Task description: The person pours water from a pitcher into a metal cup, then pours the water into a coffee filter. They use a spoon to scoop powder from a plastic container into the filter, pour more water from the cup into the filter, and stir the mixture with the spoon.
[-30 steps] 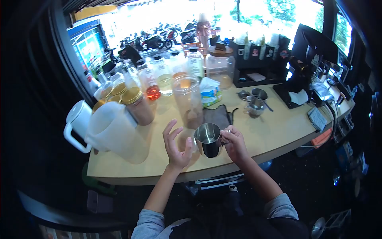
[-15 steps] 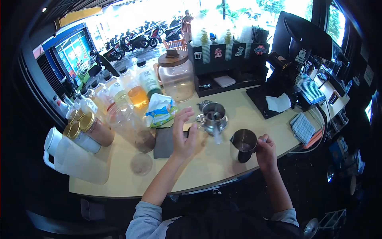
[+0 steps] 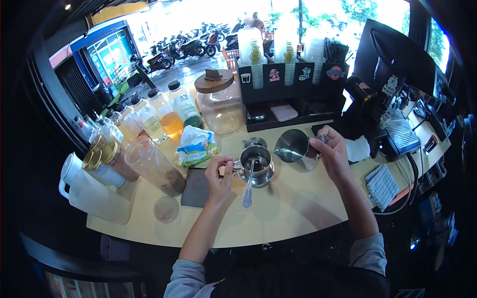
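Note:
My right hand (image 3: 332,149) grips the handle of a metal pitcher (image 3: 293,146). The pitcher is raised and tilted left, its spout just right of a metal coffee dripper (image 3: 260,153). A spoon (image 3: 248,195) leans in the dripper, over dark contents. Beneath, a cup on a metal saucer (image 3: 269,178) is mostly hidden. At the dripper's left side my left hand (image 3: 218,176) has its fingers closed in a pinch, apparently on its small handle. Behind the dripper lies a round metal lid (image 3: 255,142).
Left of my left hand are a dark cloth (image 3: 195,188), a wipes packet (image 3: 198,146) and a tall clear container (image 3: 154,164). Bottles (image 3: 171,121), jars and a white jug (image 3: 94,193) line the left side. A black cup rack (image 3: 293,92) stands behind; a coffee grinder (image 3: 367,102) is right.
My right hand has lifted the pitcher off the table, bringing it left and tilting it towards the dripper. My left hand has gone from raised and open to pinching beside the dripper.

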Available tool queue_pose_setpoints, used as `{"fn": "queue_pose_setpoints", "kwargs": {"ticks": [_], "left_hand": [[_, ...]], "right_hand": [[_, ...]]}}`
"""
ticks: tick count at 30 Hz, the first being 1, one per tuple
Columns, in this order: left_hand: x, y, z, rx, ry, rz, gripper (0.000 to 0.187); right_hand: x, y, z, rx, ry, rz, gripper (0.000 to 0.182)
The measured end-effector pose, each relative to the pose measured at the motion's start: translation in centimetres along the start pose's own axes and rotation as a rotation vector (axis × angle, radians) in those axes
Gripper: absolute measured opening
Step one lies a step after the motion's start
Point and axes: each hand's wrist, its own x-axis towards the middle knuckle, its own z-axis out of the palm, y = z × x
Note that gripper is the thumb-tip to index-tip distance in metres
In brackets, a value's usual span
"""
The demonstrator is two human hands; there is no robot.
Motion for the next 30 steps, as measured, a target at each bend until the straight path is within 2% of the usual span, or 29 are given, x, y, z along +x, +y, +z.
{"fn": "queue_pose_setpoints", "kwargs": {"ticks": [2, 6, 13, 24, 26, 30], "left_hand": [[0.3, 0.1, -0.4, 0.286, -0.056, 0.164, 0.01], [0.5, 1.5, 0.1, 0.324, -0.06, 0.23, 0.011], [0.5, 2.2, 0.1, 0.367, -0.088, 0.23, 0.01], [0.6, 1.9, -0.1, 0.373, -0.126, 0.272, 0.011], [0.6, 1.8, -0.1, 0.372, -0.126, 0.272, 0.011], [0.6, 1.9, -0.1, 0.377, -0.127, 0.27, 0.011]], "right_hand": [[1.0, -0.1, 0.9, -0.017, -0.037, 0.003, 0.024], [2.9, -0.2, 1.4, -0.094, -0.11, 0.022, 0.025], [5.2, 0.0, 2.0, -0.347, -0.253, -0.021, 0.024], [5.4, -0.8, 5.3, -0.356, -0.326, -0.007, 0.025], [5.7, -0.4, 5.2, -0.489, -0.34, -0.084, 0.029], [5.6, -0.4, 5.5, -0.528, -0.326, -0.093, 0.03]]}}
